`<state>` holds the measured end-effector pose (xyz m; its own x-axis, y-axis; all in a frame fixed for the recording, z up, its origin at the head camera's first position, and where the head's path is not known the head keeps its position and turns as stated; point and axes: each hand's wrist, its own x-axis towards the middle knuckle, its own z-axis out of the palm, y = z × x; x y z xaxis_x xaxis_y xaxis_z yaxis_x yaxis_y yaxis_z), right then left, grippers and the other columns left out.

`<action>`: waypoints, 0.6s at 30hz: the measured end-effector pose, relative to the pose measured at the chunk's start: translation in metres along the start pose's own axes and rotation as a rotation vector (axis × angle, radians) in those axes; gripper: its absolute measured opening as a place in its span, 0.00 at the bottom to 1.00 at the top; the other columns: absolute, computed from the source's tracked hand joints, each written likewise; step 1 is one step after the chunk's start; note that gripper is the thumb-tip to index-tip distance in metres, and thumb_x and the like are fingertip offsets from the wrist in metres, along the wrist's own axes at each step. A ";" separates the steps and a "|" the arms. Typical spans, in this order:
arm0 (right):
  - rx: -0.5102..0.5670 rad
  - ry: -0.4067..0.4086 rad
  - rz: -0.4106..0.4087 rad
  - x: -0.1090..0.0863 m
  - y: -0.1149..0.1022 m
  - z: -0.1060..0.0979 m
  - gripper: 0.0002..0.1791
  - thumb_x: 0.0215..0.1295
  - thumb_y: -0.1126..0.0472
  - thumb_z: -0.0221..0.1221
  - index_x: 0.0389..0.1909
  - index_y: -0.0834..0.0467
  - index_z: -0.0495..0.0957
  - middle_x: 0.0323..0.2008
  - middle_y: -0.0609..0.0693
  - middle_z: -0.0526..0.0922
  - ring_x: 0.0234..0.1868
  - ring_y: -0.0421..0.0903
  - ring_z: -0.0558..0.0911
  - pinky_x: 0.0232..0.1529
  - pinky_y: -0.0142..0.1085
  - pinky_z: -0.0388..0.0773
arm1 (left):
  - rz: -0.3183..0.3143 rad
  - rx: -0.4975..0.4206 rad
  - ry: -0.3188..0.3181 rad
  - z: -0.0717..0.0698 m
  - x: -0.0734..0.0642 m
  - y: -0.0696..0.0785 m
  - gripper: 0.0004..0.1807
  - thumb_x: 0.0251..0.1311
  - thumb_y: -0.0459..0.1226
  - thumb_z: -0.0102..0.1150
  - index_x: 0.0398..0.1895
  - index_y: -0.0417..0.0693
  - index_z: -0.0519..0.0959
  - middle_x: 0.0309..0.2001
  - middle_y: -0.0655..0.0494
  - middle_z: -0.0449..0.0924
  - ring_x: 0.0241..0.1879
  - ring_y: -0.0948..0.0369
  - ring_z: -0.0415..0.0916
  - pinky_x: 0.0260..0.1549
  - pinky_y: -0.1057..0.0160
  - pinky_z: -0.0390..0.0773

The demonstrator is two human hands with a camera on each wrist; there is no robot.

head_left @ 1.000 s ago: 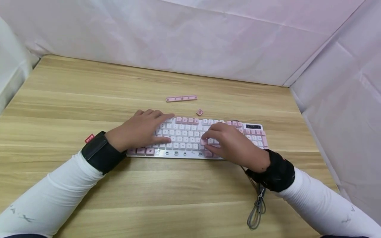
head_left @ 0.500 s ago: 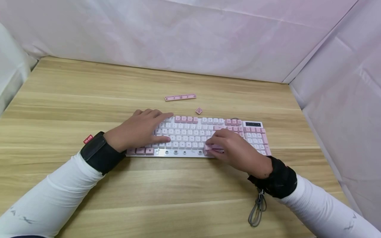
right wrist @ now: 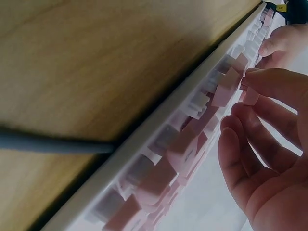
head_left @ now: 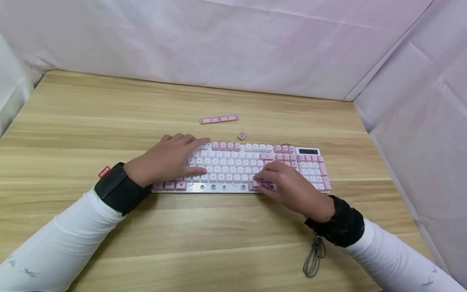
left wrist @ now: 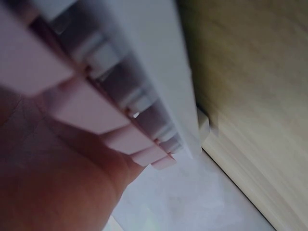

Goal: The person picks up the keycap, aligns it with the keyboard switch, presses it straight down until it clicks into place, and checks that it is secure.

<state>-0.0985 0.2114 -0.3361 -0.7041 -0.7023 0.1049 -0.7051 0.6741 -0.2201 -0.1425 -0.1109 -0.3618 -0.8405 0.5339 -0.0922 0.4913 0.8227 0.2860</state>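
A white and pink keyboard (head_left: 233, 165) lies on the wooden table, with bare switches along part of its bottom row. My left hand (head_left: 169, 159) rests on its left end, thumb straight across the keys and fingers reaching toward the far edge. Between thumb and forefinger, my right hand (head_left: 288, 184) pinches a pink keycap (right wrist: 250, 96) just above the right part of the bottom row. Beyond the keyboard lie a long pink spacebar keycap (head_left: 219, 119), underside up, and a small pink keycap (head_left: 241, 136). The fingers hide some keys.
A bundled grey cable (head_left: 313, 257) lies on the table near my right wrist. Pale fabric (head_left: 226, 48) hangs behind the table (head_left: 204, 243) and at its sides.
My right hand has moved slightly nearer and rightward, bringing the pinched keycap from over the white keys to the bottom row. The left hand stays on the keyboard.
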 end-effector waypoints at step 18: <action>0.041 0.016 -0.032 0.010 -0.012 0.008 0.09 0.60 0.59 0.71 0.41 0.54 0.88 0.37 0.45 0.83 0.36 0.37 0.76 0.35 0.28 0.78 | -0.001 -0.006 0.008 0.002 -0.003 -0.002 0.49 0.59 0.68 0.56 0.80 0.60 0.55 0.70 0.46 0.69 0.71 0.43 0.64 0.66 0.35 0.62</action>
<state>-0.0962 0.1947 -0.3405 -0.6827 -0.7193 0.1282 -0.7235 0.6411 -0.2558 -0.1407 -0.1132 -0.3641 -0.8430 0.5312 -0.0851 0.4888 0.8223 0.2913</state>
